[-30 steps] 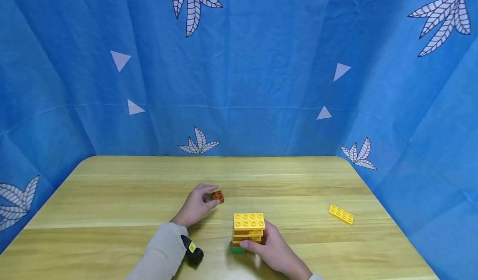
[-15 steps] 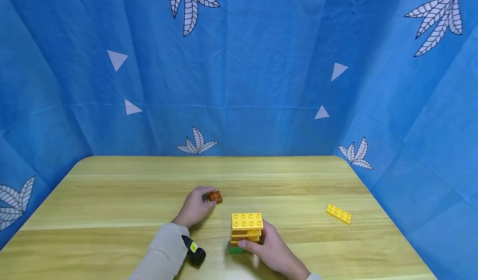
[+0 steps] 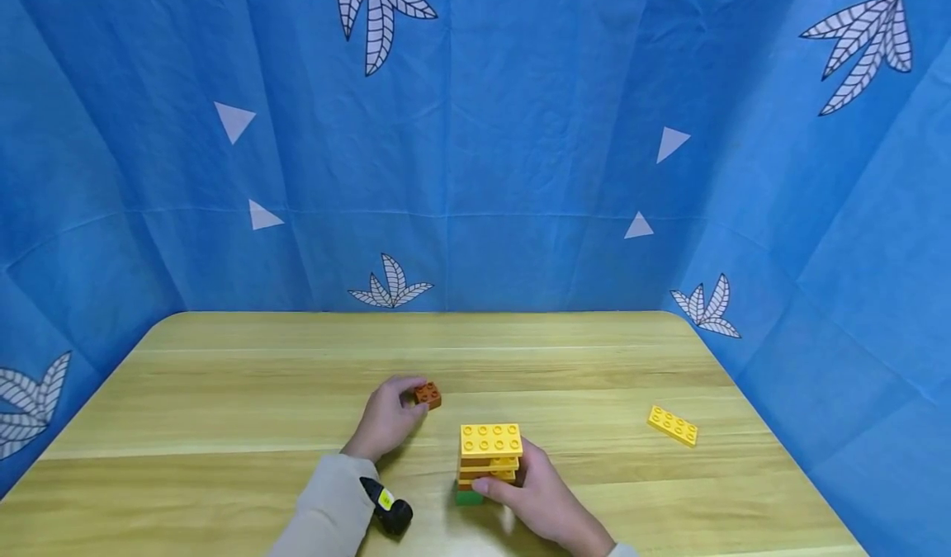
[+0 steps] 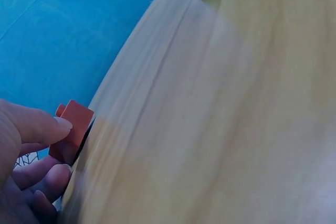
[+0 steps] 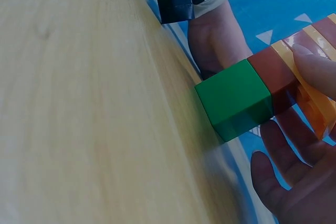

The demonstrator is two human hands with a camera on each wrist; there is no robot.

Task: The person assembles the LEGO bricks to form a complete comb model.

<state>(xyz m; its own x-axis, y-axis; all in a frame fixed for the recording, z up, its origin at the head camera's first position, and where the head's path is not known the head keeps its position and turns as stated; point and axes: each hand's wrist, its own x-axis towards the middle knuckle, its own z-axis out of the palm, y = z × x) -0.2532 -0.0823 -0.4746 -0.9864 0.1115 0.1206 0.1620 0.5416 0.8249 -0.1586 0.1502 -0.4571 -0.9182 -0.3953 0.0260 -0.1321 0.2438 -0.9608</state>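
At the bottom of the head view, left of centre, a pale sleeve (image 3: 321, 503) carries a black device (image 3: 394, 514) with a yellow label. To its right, at bottom centre, the right hand (image 3: 546, 495) grips an upright stack of bricks (image 3: 483, 460), thumb across the near face, other fingers behind. The stack shows a green brick (image 3: 469, 498) at its base, alternating brown and yellow layers above, and a studded yellow top. Slightly farther up, left of the stack, the left hand (image 3: 388, 418) pinches a small brown brick (image 3: 428, 395) between thumb and fingers; whether this brick touches the tabletop cannot be told. At centre right, well apart from both hands, a yellow plate (image 3: 672, 427) lies studs up, set obliquely on the wood-grained table (image 3: 223, 417). Beyond the far edge, filling the upper frame, hangs a blue cloth (image 3: 520, 128) printed with white leaves (image 3: 380, 33) and pale triangles (image 3: 234, 120).
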